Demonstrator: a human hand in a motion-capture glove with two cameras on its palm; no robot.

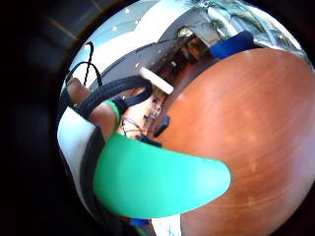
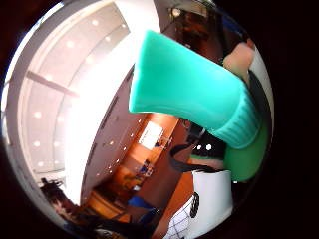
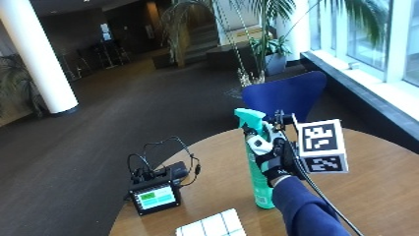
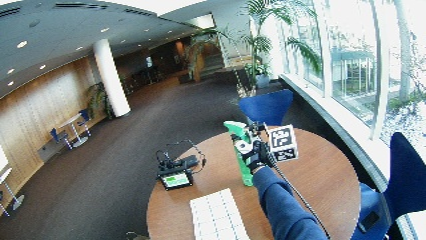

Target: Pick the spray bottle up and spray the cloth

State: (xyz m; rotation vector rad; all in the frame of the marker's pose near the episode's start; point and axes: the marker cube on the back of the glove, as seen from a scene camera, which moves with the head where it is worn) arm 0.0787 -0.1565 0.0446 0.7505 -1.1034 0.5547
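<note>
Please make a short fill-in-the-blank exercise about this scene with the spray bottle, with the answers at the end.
1. The gloved right hand grips a spray bottle of ______ colour.
2. The white checked cloth lies on the round ______ table.
3. The chair behind the table is ______.
4. The small device by the table's edge has a lit ______ screen.

Answers: green; wooden; blue; green
</note>
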